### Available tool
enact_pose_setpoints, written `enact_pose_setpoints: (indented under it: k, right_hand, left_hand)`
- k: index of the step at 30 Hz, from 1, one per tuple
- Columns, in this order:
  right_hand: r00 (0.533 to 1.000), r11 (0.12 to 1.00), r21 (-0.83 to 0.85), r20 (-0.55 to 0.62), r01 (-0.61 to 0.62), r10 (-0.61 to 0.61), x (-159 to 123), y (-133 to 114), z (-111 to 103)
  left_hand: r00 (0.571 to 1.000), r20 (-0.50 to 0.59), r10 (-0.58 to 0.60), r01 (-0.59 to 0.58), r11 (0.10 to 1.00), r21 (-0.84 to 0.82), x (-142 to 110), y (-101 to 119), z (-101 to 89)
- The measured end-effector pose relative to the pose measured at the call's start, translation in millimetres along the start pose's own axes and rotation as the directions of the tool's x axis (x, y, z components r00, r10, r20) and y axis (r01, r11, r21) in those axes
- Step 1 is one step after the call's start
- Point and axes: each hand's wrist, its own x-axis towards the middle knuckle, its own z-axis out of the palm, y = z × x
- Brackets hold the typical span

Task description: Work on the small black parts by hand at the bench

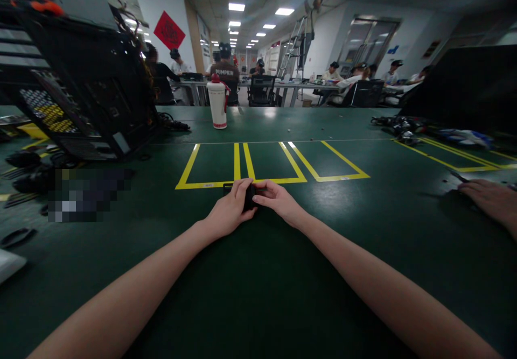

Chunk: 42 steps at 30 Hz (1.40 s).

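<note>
1. A small black object (249, 199), its kind hidden by the fingers, is held well in from the far edge of the green worktop (250, 283), just beside yellow tape outlines (283, 181).
2. It is gripped by the left hand (231, 209), whose fingers are curled around it.
3. Its right side is held by the narrowed fingers of the right hand (279, 200).
4. Nearer the far edge, a white tumbler (218, 107) is stood upright, with a computer case (91, 90) placed to its left.

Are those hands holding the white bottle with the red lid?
No, the left hand and right hand are at a small black object, while the bottle stands farther back on the table.
</note>
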Motion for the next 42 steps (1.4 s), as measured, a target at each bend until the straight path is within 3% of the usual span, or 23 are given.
enact_pose_setpoints:
  k: [6,17,21,27,34,39,42]
  right_hand:
    - [0.999,0.999,0.013,0.017,0.032,-0.033,-4.1,-2.6,2.5]
    - [0.993,0.997,-0.07,-0.113,0.013,-0.021,1.7,4.1,3.7]
    - [0.998,0.999,-0.037,-0.064,-0.022,0.02,1.5,3.6,1.8]
    - [1.0,0.999,0.028,-0.006,0.023,-0.023,-2.4,2.2,2.3]
    - [0.991,0.996,-0.054,-0.102,0.078,-0.083,1.0,3.9,6.0]
    - [0.991,0.997,-0.077,-0.134,0.008,-0.018,2.3,5.0,3.8]
    - [0.996,0.999,-0.039,-0.085,-0.009,0.006,2.6,5.2,1.8]
  left_hand:
    - [1.0,0.006,-0.011,0.011,1.0,-0.013,0.4,0.1,-1.1]
    - [0.999,0.004,-0.04,0.04,0.999,0.013,1.5,0.8,0.0]
    - [0.999,0.011,-0.042,0.042,0.999,0.008,1.4,2.1,-1.2]
    - [0.999,0.012,-0.047,0.047,0.999,0.008,1.3,0.9,-0.5]
    - [1.0,-0.008,-0.022,0.022,1.0,0.021,0.9,-1.5,1.3]
    - [1.0,-0.006,-0.025,0.025,0.999,0.025,1.1,-1.2,0.9]
    - [1.0,-0.011,-0.022,0.022,0.999,0.024,1.1,-1.0,0.9]
